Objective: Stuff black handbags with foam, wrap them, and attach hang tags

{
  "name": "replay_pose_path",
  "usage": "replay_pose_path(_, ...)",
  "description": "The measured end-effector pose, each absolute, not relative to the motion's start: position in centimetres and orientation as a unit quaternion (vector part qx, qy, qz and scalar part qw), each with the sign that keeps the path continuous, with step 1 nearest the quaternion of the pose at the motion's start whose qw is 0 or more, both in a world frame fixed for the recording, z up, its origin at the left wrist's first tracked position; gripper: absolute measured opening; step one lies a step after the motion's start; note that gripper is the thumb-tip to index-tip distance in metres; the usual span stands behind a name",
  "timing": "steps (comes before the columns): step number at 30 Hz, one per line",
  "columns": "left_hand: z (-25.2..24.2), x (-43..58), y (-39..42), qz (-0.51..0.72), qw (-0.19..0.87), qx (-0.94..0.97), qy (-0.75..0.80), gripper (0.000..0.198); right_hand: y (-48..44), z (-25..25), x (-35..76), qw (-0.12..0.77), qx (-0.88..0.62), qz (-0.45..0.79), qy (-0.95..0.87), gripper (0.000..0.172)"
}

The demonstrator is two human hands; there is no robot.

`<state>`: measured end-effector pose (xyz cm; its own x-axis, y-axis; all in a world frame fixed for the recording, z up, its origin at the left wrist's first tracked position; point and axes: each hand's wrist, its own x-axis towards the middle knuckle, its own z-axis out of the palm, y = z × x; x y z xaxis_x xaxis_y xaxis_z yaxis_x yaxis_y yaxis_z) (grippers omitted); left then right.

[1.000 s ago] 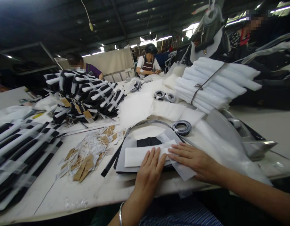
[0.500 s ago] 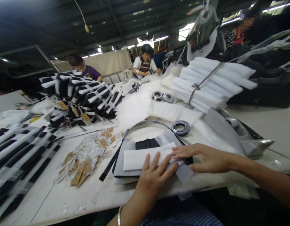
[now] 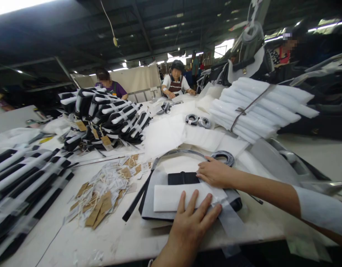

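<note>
A grey flat bag piece [image 3: 156,189] lies on the white table [image 3: 109,237] in front of me, with a black part [image 3: 183,178] on top and a white folded paper strip [image 3: 173,197] across it. My left hand [image 3: 191,224] lies flat with spread fingers on the near edge of the white strip. My right hand [image 3: 215,172] reaches further back and rests, fingers curled down, on the far right part of the piece beside the black part. A thin translucent sheet [image 3: 232,222] hangs off the right end.
Brown and white hang tags [image 3: 102,191] lie scattered to the left. Black-and-white wrapped items are piled at the left [image 3: 17,181] and back left [image 3: 109,116]. Coiled cords [image 3: 223,156], a tied bundle of white rolls [image 3: 259,107] and a grey bag [image 3: 282,163] lie at right. Other people work at the far end.
My right hand has moved from the near right corner of the white strip to the far side of the piece. My left hand slid slightly right along the strip's near edge.
</note>
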<state>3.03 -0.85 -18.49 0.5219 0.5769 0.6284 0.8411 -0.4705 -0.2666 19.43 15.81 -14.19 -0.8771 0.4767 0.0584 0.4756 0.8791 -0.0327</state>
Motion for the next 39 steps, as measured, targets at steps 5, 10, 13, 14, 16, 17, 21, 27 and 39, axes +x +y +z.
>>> replay_pose_path(5,-18.7,2.9,-0.7,-0.239,0.292,-0.821,-0.428,0.036,16.2,-13.9,19.5,0.051,-0.267,0.048,-0.961,0.034)
replay_pose_path(10,-19.1,2.9,-0.6,-0.249,0.281,-0.82,-0.432,0.036,13.8,-13.2,22.4,0.219,-0.287,0.108,-0.926,0.034)
replay_pose_path(13,-18.4,2.8,-1.0,-0.212,0.243,-0.84,-0.436,0.041,9.1,-13.2,26.6,0.369,-0.326,0.101,-0.864,0.032)
replay_pose_path(14,-18.1,2.7,-1.1,-0.194,0.228,-0.848,-0.437,0.042,7.2,-13.5,28.0,0.393,-0.326,0.09,-0.855,0.032)
replay_pose_path(16,-17.6,2.6,-1.3,-0.173,0.203,-0.858,-0.44,0.044,3.6,-14.7,30.4,0.397,-0.3,0.07,-0.864,0.032)
replay_pose_path(17,-17.4,2.5,-1.3,-0.168,0.194,-0.86,-0.441,0.045,2.0,-15.5,31.2,0.377,-0.278,0.06,-0.882,0.035)
replay_pose_path(21,-17.1,2.5,-1.5,-0.144,0.175,-0.869,-0.439,0.048,-1.2,-19.3,31.0,0.266,-0.214,0.01,-0.94,0.045)
replay_pose_path(27,-17.0,2.5,-1.6,-0.117,0.191,-0.868,-0.443,0.054,-0.9,-20.8,26.9,0.348,-0.187,0.027,-0.918,0.028)
replay_pose_path(39,-17.2,2.5,-2.1,-0.086,0.204,-0.864,-0.452,0.056,-6.8,-22.6,29.8,0.322,-0.196,0.092,-0.921,0.034)
